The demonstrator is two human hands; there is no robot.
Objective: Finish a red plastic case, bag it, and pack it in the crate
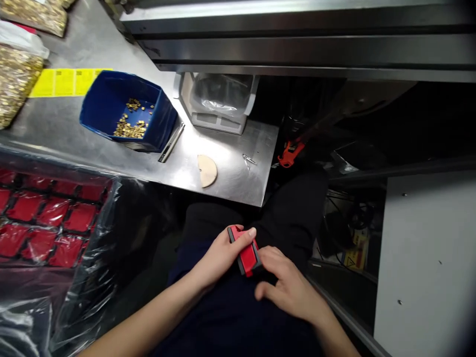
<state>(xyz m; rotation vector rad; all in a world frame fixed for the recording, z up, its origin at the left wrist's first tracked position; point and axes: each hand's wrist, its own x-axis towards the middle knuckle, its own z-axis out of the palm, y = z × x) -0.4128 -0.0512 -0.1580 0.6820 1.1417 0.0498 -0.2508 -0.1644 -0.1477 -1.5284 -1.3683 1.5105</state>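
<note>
Over my lap, my left hand [223, 253] is closed round a small red-and-black plastic block [248, 259], thumb pressed on its upper face. The block lies tilted, red in the middle with dark strips along its sides. Close at its right side is my right hand [288, 285], fingers half bent and the thumb held apart from them. Its fingertips reach the block's dark edge; whether they touch it I cannot tell. Nothing shows in the right hand.
On the metal table [230, 186] are a blue bin [163, 119] of small brass pieces, a pen-like tool [171, 143], a pale half-disc [207, 171] and a grey bin [219, 123]. Red parts [48, 213] lie under plastic at left. A white panel [427, 258] stands right.
</note>
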